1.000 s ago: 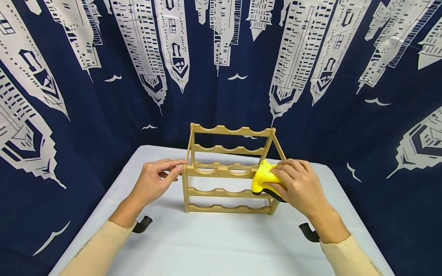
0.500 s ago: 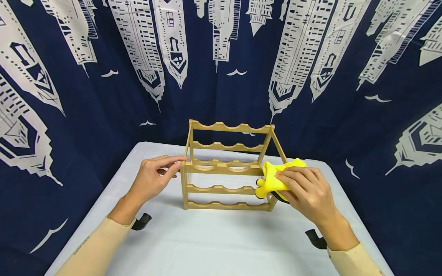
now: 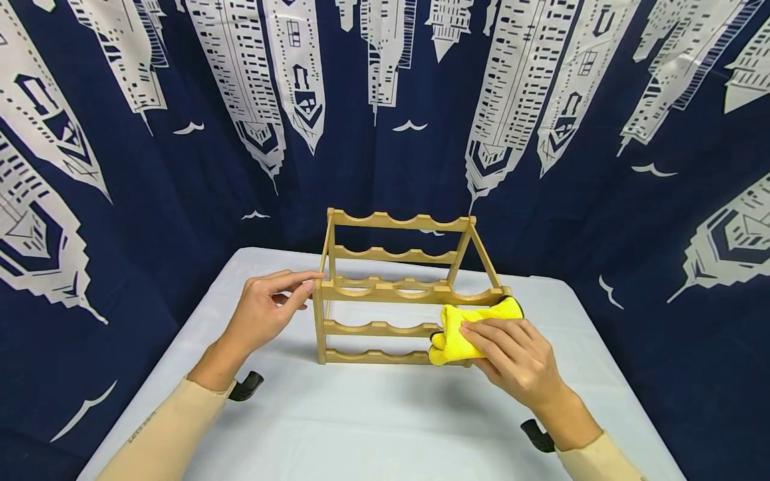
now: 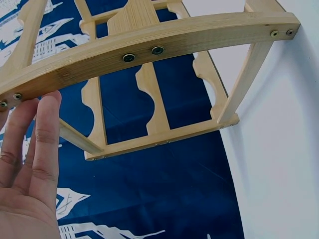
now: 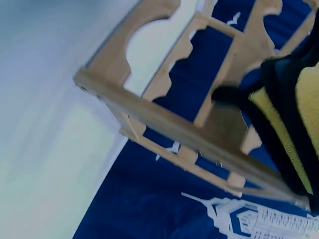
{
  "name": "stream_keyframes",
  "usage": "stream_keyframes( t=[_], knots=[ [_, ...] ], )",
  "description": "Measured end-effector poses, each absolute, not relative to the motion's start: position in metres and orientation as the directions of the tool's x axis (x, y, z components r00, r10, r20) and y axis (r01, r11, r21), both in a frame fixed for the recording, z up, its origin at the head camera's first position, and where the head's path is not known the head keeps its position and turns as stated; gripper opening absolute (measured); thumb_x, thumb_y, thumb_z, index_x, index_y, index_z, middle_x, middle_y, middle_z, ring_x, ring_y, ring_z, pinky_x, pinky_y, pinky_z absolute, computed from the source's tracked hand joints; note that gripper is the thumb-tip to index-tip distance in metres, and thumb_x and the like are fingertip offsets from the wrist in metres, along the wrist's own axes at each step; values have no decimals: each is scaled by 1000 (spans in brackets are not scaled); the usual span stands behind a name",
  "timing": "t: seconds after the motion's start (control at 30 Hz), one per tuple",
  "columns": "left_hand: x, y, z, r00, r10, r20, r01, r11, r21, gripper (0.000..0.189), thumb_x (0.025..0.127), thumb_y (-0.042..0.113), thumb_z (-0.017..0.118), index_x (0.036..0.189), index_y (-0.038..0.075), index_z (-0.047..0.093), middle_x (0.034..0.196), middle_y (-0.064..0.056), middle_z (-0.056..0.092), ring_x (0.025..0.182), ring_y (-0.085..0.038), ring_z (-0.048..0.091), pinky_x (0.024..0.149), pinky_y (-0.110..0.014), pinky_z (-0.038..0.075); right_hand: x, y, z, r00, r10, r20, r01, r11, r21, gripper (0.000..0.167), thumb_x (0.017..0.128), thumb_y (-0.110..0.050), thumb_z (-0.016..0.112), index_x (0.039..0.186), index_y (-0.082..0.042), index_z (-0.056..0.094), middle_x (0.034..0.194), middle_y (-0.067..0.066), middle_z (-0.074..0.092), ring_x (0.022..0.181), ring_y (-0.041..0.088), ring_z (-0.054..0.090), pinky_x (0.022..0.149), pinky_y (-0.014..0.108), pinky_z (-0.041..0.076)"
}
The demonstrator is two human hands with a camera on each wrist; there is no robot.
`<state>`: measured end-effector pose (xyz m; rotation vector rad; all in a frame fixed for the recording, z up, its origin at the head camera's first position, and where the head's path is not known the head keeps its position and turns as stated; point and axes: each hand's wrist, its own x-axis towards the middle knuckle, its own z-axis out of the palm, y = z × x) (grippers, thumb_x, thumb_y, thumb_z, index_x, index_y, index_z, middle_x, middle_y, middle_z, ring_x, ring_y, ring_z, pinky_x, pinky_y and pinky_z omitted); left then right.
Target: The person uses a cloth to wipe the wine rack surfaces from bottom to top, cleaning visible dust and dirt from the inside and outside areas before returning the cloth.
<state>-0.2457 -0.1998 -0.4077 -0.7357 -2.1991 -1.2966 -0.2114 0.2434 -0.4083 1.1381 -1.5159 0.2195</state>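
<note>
A light wooden wine rack [image 3: 373, 327] with scalloped rails stands on the table. My left hand [image 3: 267, 314] touches its upper left front corner, index fingertip on top and thumb at the edge. Seen from the left wrist, straight fingers [image 4: 45, 134] meet the curved side rail [image 4: 199, 37]. My right hand [image 3: 517, 357] grips a folded yellow cloth [image 3: 463, 327] with black edging. The cloth lies over the rack's right front post and covers part of its rails. From the right wrist, the cloth [image 5: 306, 94] overlaps the rack's side [image 5: 174, 119]; the right hand itself is out of that view.
White cloth covers the table [image 3: 361, 427] beneath the rack. Behind and around it hangs a dark blue curtain [image 3: 373, 174] with white buildings and birds. A black curved piece shows beside each wrist.
My right hand with the yellow cloth moves right, then down the rack's right front post, uncovering the top right corner. The left hand stays at its corner.
</note>
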Motion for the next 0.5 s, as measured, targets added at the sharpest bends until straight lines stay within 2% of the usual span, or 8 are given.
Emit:
stream_keyframes(
  t=[0.17, 0.33, 0.43, 0.5],
  knots=[
    [-246, -200, -409, -741, 208, 639, 660, 405, 633, 23, 113, 6, 77, 132, 10, 88, 103, -4, 88, 82, -3, 81, 72, -19, 69, -207, 230, -412, 212, -514, 831, -746, 464, 477, 33, 117, -24, 75, 106, 3, 90, 94, 13, 89, 74, 29, 79, 61, 37, 59],
    [-246, -201, -409, -750, 204, 629, 650, 405, 643, 22, 112, 6, 78, 131, 10, 88, 105, -3, 88, 84, -3, 81, 72, -20, 70, -203, 220, -412, 258, -520, 814, -772, 396, 497, 23, 114, -14, 79, 105, 4, 89, 93, 13, 89, 72, 27, 78, 58, 33, 60],
    [-246, -201, -410, -746, 199, 635, 653, 407, 639, 23, 112, 6, 78, 131, 12, 89, 102, -3, 88, 85, -3, 81, 71, -22, 70, -204, 220, -416, 209, -543, 813, -778, 411, 475, 23, 115, -14, 77, 108, 4, 89, 96, 14, 89, 74, 28, 78, 61, 34, 62],
    [-247, -200, -410, -742, 201, 640, 657, 407, 634, 24, 112, 5, 77, 131, 13, 89, 102, -4, 88, 83, -4, 81, 71, -23, 70, -206, 224, -421, 135, -556, 820, -771, 460, 439, 27, 118, -16, 73, 111, 4, 89, 99, 14, 89, 77, 30, 79, 63, 37, 62]
  ],
)
